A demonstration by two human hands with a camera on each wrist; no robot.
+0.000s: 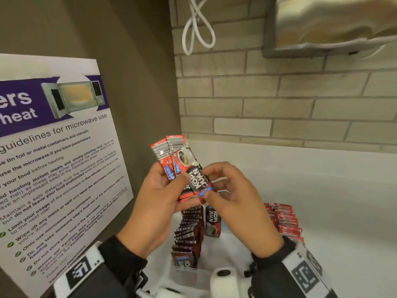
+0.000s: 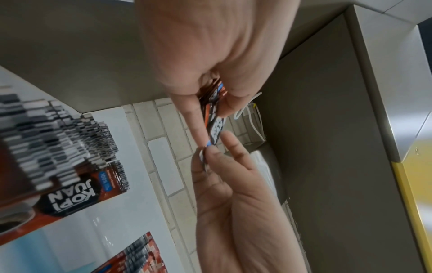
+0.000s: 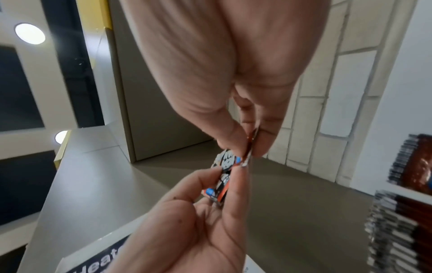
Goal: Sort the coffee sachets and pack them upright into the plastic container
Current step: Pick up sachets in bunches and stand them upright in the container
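Observation:
My left hand (image 1: 171, 183) grips a small fan of red coffee sachets (image 1: 166, 155) held upright above the counter. My right hand (image 1: 211, 183) pinches the lower end of one red and black Kopi Juan sachet (image 1: 196, 175) at the front of that fan. In the left wrist view the left hand (image 2: 210, 103) holds the bundle (image 2: 215, 114) and the right hand (image 2: 217, 153) meets it from below. Seen from the right wrist, the pinched sachet (image 3: 251, 146) is edge-on. Below the hands, dark brown sachets (image 1: 189, 233) stand upright in a row inside the clear plastic container (image 1: 189, 276).
A second row of red sachets (image 1: 285, 220) stands to the right on the white counter (image 1: 333, 201). A microwave guidelines poster (image 1: 53, 158) leans on the left wall. Behind are a brick wall (image 1: 279, 104), a looped white cable (image 1: 197, 24) and a metal dispenser (image 1: 333, 24).

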